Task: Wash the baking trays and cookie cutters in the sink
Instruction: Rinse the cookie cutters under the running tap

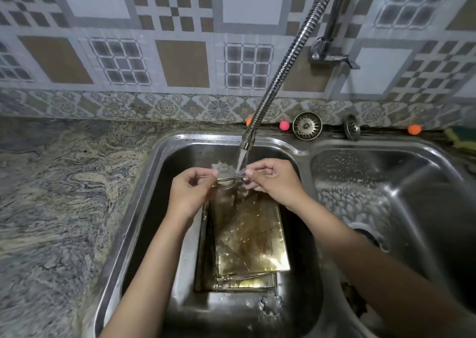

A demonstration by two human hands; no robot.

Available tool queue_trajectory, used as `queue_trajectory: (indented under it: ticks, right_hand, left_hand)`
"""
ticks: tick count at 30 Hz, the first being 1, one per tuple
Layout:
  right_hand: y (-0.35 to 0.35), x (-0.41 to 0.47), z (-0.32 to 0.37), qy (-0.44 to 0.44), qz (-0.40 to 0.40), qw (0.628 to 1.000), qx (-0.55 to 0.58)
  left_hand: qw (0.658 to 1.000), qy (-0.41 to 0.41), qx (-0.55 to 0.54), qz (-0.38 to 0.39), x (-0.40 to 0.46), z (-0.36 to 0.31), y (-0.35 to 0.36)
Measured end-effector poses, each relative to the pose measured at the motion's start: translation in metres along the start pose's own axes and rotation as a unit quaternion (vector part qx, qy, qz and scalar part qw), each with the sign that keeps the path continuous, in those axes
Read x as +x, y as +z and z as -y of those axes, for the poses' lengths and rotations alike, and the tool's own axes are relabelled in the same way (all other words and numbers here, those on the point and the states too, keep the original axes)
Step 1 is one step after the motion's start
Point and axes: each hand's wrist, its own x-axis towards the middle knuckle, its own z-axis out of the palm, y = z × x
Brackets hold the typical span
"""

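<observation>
You hold a cookie cutter under the running tap, over the left basin of the sink.

Your left hand pinches the cutter's left edge between thumb and fingertips, and your right hand pinches its right side the same way; the water stream from the flexible hose tap falls on the cutter between your hands. Below your hands, the stacked baking trays lie flat on the basin floor, wet and brass-coloured. A flower-shaped cutter lies on the basin floor just in front of the trays. The right basin is speckled with foam. Two drain strainers lean against the wall behind the sink, and the marbled tabletop stretches to your left.
</observation>
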Motion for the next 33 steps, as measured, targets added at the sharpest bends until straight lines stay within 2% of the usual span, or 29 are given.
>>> queue_trajectory:
  ticks: [7, 10, 13, 17, 19, 20, 23, 26, 29, 31, 33]
  right_hand:
    - [-0.064, -0.042, 0.015, -0.034, -0.062, 0.997, -0.029]
    - [-0.108, -0.08, 0.013, -0.029, -0.1, 0.992, -0.074]
    - [-0.153, -0.127, -0.003, 0.022, -0.126, 0.975, -0.182]
    - [-0.194, -0.183, -0.033, 0.051, -0.122, 0.932, -0.336]
    - [-0.202, -0.198, -0.057, 0.049, -0.076, 0.903, -0.42]
    - [-0.203, -0.202, -0.068, 0.083, -0.046, 0.893, -0.44]
    - [-0.197, -0.207, -0.1, 0.196, -0.005, 0.882, -0.43]
    - [-0.187, -0.198, -0.123, 0.238, 0.014, 0.868, -0.435]
    - [-0.185, -0.194, -0.129, 0.253, 0.046, 0.847, -0.466]
    - [-0.187, -0.192, -0.132, 0.228, 0.04, 0.862, -0.452]
    - [-0.188, -0.192, -0.13, 0.238, 0.006, 0.883, -0.404]
  left_hand:
    - [0.993, 0.019, 0.013, 0.114, -0.021, -0.022, 0.022]
    - [0.986, 0.02, 0.076, 0.148, -0.032, -0.008, 0.029]
    - [0.96, 0.002, 0.169, 0.223, -0.05, 0.031, 0.037]
    - [0.874, -0.023, 0.303, 0.38, -0.077, 0.09, 0.041]
    - [0.833, 0.0, 0.352, 0.427, -0.088, 0.112, 0.043]
    - [0.812, 0.008, 0.371, 0.45, -0.093, 0.118, 0.046]
    - [0.725, 0.101, 0.453, 0.508, -0.098, 0.131, 0.055]
    - [0.638, 0.178, 0.509, 0.549, -0.096, 0.135, 0.063]
    - [0.567, 0.251, 0.544, 0.566, -0.097, 0.136, 0.072]
    - [0.524, 0.291, 0.561, 0.571, -0.098, 0.14, 0.076]
    - [0.496, 0.312, 0.577, 0.568, -0.096, 0.143, 0.077]
